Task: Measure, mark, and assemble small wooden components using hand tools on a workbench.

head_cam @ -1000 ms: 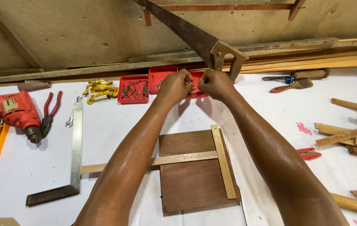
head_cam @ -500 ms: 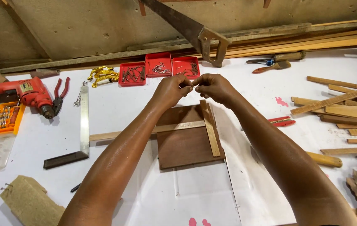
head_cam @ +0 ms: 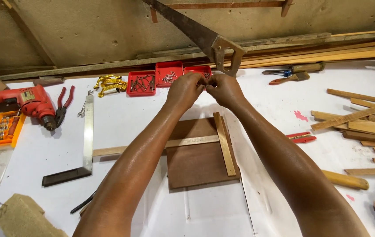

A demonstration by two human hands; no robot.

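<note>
The left hand and right hand are pinching together, fingertips meeting over the rightmost red nail tray at the far edge, beyond the brown board. Whatever they are gripping is hidden. A small nail could be slipping loose and rolling away unseen.

— Both arms?
— Stretched forward from the bottom edge, bare to above the elbow, converging toward the middle.
— Left hand?
— Knuckles up, fingers curled in, fingertips pinched toward the other hand.
— Right hand?
— Mirrored: back of hand up, fingers bent, tips meeting the left's at the centre.
— Touching?
— Fingertips pressed together or nearly so; too small to tell what sits between them.
— Wrists?
— Roughly straight, raised a little, forearms angled inward like a narrow wedge.
</note>
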